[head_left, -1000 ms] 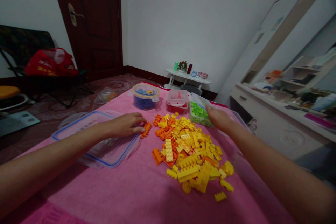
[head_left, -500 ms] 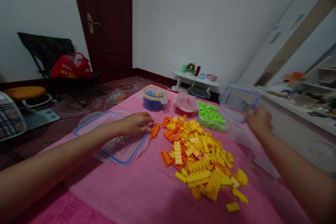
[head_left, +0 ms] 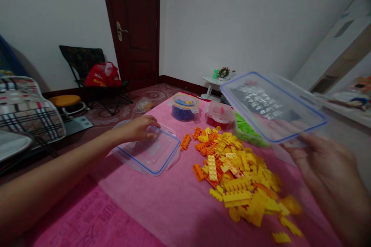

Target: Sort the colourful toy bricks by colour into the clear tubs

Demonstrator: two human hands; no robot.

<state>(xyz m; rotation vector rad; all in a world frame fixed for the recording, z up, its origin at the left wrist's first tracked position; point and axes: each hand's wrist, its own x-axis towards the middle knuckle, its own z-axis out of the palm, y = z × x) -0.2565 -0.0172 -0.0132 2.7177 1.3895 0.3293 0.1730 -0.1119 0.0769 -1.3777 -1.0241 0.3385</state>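
Note:
My right hand [head_left: 327, 170] holds a clear plastic lid with a blue rim [head_left: 272, 104] tilted in the air above the right side of the pink table [head_left: 145, 212]. Under that lid sits a tub of green bricks [head_left: 246, 129], partly hidden. My left hand [head_left: 139, 128] rests, fingers curled, on another clear blue-rimmed lid [head_left: 152, 154] that lies flat on the table. Between the hands spreads a pile of yellow and orange bricks [head_left: 240, 177]. A small orange brick [head_left: 185, 142] lies just right of the flat lid.
A round tub of blue bricks [head_left: 184, 107] and a tub of red bricks [head_left: 220, 114] stand at the table's far edge. Beyond are a dark door [head_left: 136, 27], a folding chair with a red bag [head_left: 101, 75], and a small white side table [head_left: 216, 82].
My right hand has lifted the clear lid from the table's right side up over the green bricks. My left hand has slid from the orange brick back onto the flat lid. The view swung left.

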